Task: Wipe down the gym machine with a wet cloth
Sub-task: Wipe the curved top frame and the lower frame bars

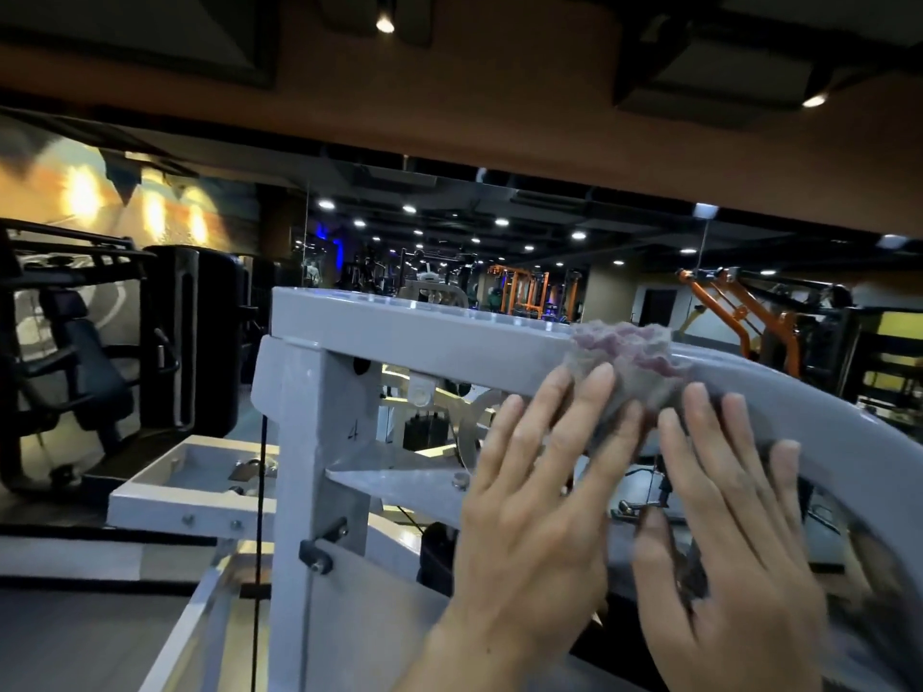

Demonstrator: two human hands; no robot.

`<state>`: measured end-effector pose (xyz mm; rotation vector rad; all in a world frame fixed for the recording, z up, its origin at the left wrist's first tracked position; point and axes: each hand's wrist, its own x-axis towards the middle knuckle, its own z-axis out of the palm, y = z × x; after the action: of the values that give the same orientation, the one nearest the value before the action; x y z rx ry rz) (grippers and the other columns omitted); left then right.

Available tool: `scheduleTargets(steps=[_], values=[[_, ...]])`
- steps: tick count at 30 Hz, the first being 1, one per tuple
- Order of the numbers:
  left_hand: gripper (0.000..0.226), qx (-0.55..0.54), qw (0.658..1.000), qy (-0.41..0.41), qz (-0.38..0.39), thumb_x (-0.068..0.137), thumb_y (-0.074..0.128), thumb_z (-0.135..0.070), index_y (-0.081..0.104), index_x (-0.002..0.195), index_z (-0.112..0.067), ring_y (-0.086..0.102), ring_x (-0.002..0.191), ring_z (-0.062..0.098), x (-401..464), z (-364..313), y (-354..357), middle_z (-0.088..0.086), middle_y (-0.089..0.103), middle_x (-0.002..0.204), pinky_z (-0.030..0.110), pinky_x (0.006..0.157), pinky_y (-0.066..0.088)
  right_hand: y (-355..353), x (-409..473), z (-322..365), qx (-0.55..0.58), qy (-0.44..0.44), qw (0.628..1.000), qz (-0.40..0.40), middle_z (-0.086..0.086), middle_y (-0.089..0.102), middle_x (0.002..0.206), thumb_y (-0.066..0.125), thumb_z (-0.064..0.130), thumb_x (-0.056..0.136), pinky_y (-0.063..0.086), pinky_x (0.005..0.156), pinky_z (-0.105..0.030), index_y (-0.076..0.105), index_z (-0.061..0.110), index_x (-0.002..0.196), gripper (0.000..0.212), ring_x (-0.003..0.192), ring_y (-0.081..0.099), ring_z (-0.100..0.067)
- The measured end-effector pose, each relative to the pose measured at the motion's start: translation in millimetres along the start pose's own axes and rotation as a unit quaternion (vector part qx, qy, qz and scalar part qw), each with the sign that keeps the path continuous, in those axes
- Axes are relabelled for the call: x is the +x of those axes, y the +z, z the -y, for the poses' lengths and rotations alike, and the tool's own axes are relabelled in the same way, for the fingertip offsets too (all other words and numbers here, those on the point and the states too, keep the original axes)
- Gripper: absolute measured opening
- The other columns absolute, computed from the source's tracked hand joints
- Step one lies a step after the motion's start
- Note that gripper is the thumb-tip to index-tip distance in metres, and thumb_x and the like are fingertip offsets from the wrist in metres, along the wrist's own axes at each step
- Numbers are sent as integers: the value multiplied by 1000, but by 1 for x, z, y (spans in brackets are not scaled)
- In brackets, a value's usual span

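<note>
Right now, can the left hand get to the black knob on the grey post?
Probably yes. The left hand lies flat on the cloth on the top bar, and nothing blocks the way down and left to the black knob.

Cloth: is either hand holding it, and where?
Neither grips it. Both hands, left and right, press straight fingers on the cloth's lower edge against the machine's top bar.

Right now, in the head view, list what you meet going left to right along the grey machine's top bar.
Grey upright post → straight top bar → pinkish cloth draped over the bar, left hand and then right hand pressing it → curved bar sloping down right.
</note>
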<state>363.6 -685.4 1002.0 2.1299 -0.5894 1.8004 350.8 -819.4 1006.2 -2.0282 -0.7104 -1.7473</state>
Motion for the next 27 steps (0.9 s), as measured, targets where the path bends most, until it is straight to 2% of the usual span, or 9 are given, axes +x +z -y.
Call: scheduleTargets(steps=[2, 5, 7, 12, 14, 17, 23, 25, 27], values=[[50, 11, 999, -42, -1, 104, 41, -17, 43, 154, -19, 27, 155, 23, -1, 29, -10, 4, 34, 165, 50, 124, 26, 10, 1, 6, -5, -9, 1000, -2, -16, 45, 154, 49, 16, 90, 19, 126, -52, 53, 0, 141, 54, 152, 32, -28], [53, 36, 992, -122, -20, 100, 42, -14, 41, 154, -16, 23, 156, 21, 0, 75, -25, 4, 32, 166, 46, 126, 19, 20, 3, 12, -23, -6, 1000, -2, -15, 46, 154, 50, 17, 89, 19, 125, -54, 53, 1, 141, 54, 152, 32, -29], [51, 20, 990, -138, -32, 102, 41, -13, 43, 153, -13, 22, 156, 21, 1, 83, -27, 4, 32, 166, 42, 127, 19, 25, 4, 15, -41, 1, 999, -8, -15, 47, 153, 50, 17, 90, 18, 125, -55, 53, 1, 141, 53, 151, 33, -30], [46, -52, 999, 1, -11, 106, 33, -19, 53, 147, -11, 30, 154, 28, -4, 37, -6, 6, 39, 161, 50, 121, 33, 41, 5, 21, -97, 2, 995, -31, -18, 47, 152, 55, 11, 90, 18, 125, -56, 55, 0, 139, 50, 151, 34, -32], [47, -54, 998, 27, 8, 107, 30, -21, 50, 150, -16, 29, 154, 25, -5, 38, -5, 3, 38, 162, 48, 122, 32, 45, 3, 22, -108, 11, 994, -33, -18, 45, 153, 61, 7, 86, 16, 125, -54, 53, 0, 140, 55, 152, 31, -31], [48, -57, 998, 5, 7, 107, 34, -23, 45, 154, -17, 27, 155, 23, -7, 71, -13, 3, 36, 164, 49, 124, 27, 48, 2, 22, -121, 12, 992, -32, -18, 43, 155, 56, 11, 89, 14, 126, -55, 51, 0, 142, 55, 154, 28, -31], [54, -37, 989, -138, -44, 104, 40, -22, 37, 156, -10, 18, 158, 24, -6, 127, -28, 9, 26, 168, 47, 128, 14, 61, -1, 27, -143, 28, 988, -43, -20, 37, 159, 53, 18, 89, 15, 126, -58, 43, -2, 147, 62, 155, 22, -34], [57, -48, 991, -117, -33, 103, 43, -24, 35, 157, -8, 15, 158, 27, -3, 110, -25, 11, 24, 168, 44, 129, 12, 67, -2, 31, -151, 42, 987, -46, -21, 32, 161, 54, 18, 87, 16, 125, -60, 38, -3, 149, 68, 155, 20, -37], [55, -67, 997, -40, -5, 104, 42, -27, 39, 156, -8, 17, 158, 28, -4, 92, -20, 9, 26, 168, 46, 128, 16, 76, -1, 38, -152, 56, 985, -57, -24, 29, 162, 56, 20, 88, 18, 124, -62, 36, -7, 150, 71, 155, 18, -41]])
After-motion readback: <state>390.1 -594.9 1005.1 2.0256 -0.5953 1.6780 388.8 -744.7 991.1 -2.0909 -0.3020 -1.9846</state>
